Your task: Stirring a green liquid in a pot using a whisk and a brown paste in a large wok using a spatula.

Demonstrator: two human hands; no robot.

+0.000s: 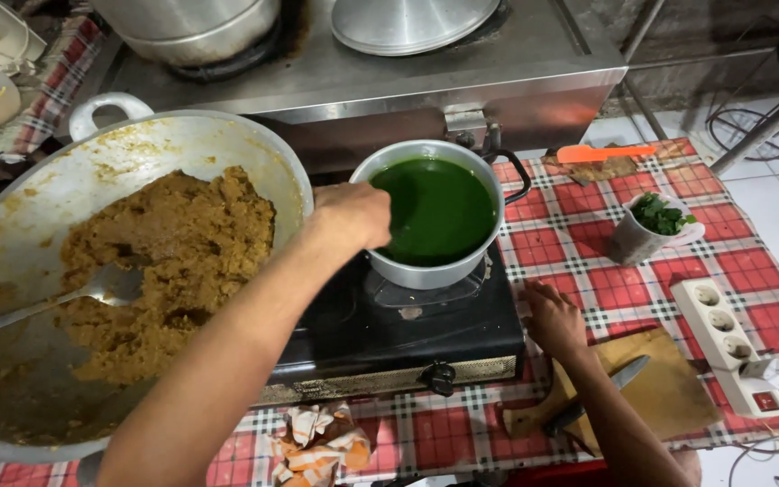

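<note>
1. The pot (435, 212) stands on the black stove (389, 329); it is full of dark green liquid.
2. The left hand (353, 215) is at the left rim of the pot, with the fingers bent down toward the liquid. I cannot tell how far the fingers are closed, or if they hold something, because the back of the hand hides them.
3. The right hand (554, 317) lies flat and open on the checked cloth (606, 271), just right of the pot's stove. It holds nothing.
4. Left of the pot is a big wok (38, 207) with brown crumbly food, and a spoon (92, 290) rests in it.
5. Right of the pot, near the right hand, a board (669, 392) lies with a knife (601, 392) on it.
6. Further right of the pot is a cup (646, 234) with green leaves, and a white power strip (732, 347).
7. Behind the pot a lid (407, 22) lies on a steel counter (534, 63).
</note>
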